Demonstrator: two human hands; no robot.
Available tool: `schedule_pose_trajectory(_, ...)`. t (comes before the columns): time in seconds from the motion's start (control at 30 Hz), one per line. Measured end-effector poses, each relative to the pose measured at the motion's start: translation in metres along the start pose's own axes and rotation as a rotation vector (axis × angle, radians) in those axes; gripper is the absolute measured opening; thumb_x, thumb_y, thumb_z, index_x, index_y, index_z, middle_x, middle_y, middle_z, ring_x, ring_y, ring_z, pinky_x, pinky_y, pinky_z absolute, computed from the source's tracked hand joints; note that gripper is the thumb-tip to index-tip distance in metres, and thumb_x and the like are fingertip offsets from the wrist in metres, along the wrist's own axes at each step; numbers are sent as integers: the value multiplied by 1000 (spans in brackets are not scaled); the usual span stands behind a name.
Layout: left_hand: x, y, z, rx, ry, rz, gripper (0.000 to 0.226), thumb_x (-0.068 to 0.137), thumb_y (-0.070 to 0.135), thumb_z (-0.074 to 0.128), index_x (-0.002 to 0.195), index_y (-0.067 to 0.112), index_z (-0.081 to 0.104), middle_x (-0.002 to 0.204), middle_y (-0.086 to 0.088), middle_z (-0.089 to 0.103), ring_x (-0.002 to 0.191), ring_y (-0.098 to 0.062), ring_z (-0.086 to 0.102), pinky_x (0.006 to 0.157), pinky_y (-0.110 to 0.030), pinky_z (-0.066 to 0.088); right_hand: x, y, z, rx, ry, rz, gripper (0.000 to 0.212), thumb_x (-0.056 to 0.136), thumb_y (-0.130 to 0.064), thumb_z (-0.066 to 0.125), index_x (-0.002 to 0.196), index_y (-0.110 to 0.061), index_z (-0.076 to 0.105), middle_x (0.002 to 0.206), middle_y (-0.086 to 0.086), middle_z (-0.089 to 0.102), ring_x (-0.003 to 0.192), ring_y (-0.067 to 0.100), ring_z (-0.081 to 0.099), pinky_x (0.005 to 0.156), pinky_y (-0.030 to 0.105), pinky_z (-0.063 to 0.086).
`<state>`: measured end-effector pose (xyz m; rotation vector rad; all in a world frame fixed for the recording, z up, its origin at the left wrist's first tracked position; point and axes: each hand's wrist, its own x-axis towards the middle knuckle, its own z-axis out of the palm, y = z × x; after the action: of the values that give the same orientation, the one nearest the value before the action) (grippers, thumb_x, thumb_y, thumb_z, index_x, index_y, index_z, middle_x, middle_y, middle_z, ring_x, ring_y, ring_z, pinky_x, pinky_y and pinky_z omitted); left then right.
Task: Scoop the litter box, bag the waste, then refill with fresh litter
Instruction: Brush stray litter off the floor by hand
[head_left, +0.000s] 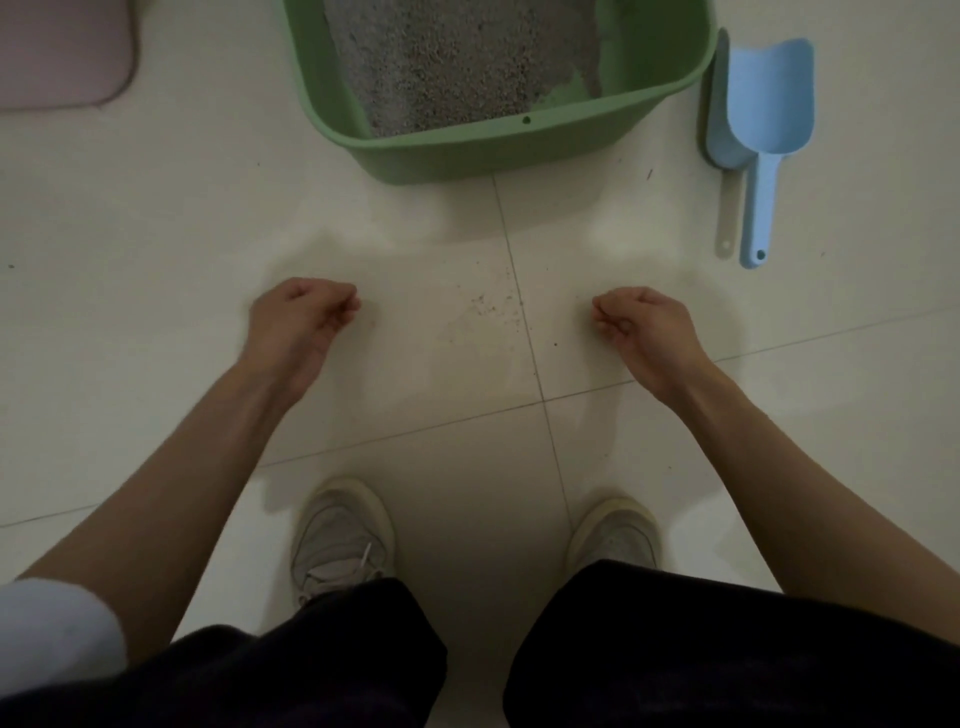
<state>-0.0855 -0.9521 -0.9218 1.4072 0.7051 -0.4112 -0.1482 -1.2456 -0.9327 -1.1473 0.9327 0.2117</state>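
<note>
While both sets of fingers curl loosely inward and hold nothing, the left hand (304, 317) and the right hand (641, 325) hang over bare floor tiles (156, 234), well apart from each other and from every tool. Neither touches anything; the forearms reach forward from above the knees and the grey shoes (340, 535).

Beyond the hands, a thin scatter of spilled grains (491, 306) lies on the tile between them. Further out stands the green litter box (498, 148), its near wall facing the person, grey litter (452, 57) banked toward the left inside and bare green bottom showing at the right. Whether any clumps remain in it I cannot tell.

Right of the box, just beside its wall, lies the blue scoop (766, 119), with what looks like a second, paler scoop (719, 104) tucked partly under it. Its long axis runs nearly straight toward and away from the person: bowl at the far end, mouth up, handle pointing back near the right hand's side.

By my judgement the task is at or near its beginning: the scoop lies untouched, no waste bag and no fresh litter supply are in view, so scooping, bagging and refilling all appear to be left.
</note>
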Motion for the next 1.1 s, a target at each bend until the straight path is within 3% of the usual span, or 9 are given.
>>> schedule_pose_trajectory(0.07, 5, 10, -12, -84, 12, -17, 20, 83, -11, 53, 71, 5, 56, 56, 0, 65, 57, -10, 63, 62, -16, 51, 2, -2, 9, -124, -20, -47, 15, 86, 6, 55, 78, -6, 58, 74, 8, 61, 60, 11, 59, 60, 17, 49)
schedule_pose_trajectory(0.13, 5, 10, -19, 29, 12, 13, 21, 84, -12, 48, 77, 4, 60, 56, 1, 66, 57, -10, 63, 63, -17, 51, 4, -4, 16, -299, -11, -105, 14, 88, -3, 55, 76, -9, 59, 74, 7, 63, 61, 12, 58, 60, 19, 47)
schedule_pose_trajectory(0.23, 0, -5, -22, 402, 30, 62, 21, 86, -4, 47, 81, 6, 64, 52, 6, 64, 56, -10, 57, 59, -17, 48, 7, -2, 19, -592, 70, -194, 13, 88, -16, 57, 76, -11, 61, 70, 1, 63, 62, 10, 56, 66, 24, 46)
schedule_pose_trajectory(0.3, -4, -17, -22, 702, 16, 143, 13, 87, 12, 58, 76, 14, 64, 63, 5, 64, 65, -13, 56, 66, -24, 47, 8, -1, 17, -744, 127, -235, 12, 87, -21, 57, 84, -11, 63, 73, -1, 62, 69, 12, 57, 75, 29, 47)
schedule_pose_trajectory(0.4, -11, -23, -15, 981, 46, 265, 9, 83, 24, 67, 82, 16, 63, 77, 0, 59, 75, -14, 53, 70, -20, 35, 6, -2, 14, -900, 180, -276, 15, 88, -17, 54, 96, -11, 65, 86, 0, 61, 83, 14, 56, 79, 28, 46)
schedule_pose_trajectory(0.7, -11, -35, 19, 1104, -170, 471, 14, 81, 17, 69, 90, 6, 64, 75, -2, 52, 71, -14, 48, 66, -16, 28, 9, 1, 15, -1053, 139, -315, 17, 86, -18, 63, 98, -6, 66, 85, 2, 58, 80, 13, 52, 74, 23, 41)
schedule_pose_trajectory(0.97, -1, -29, 37, 1102, -200, 498, 17, 83, 14, 64, 98, 5, 65, 75, -1, 50, 74, -13, 45, 68, -13, 27, 13, 0, 25, -1057, 159, -332, 16, 87, -16, 61, 93, -4, 69, 83, 0, 58, 80, 13, 53, 73, 22, 40)
schedule_pose_trajectory(1.1, 15, -17, 66, 1115, -244, 584, 18, 85, 13, 61, 100, 4, 65, 87, -5, 54, 77, -12, 46, 72, -11, 28, 15, -2, 27, -1129, 120, -325, 16, 88, -16, 58, 92, -4, 68, 82, 2, 57, 81, 16, 54, 73, 23, 41)
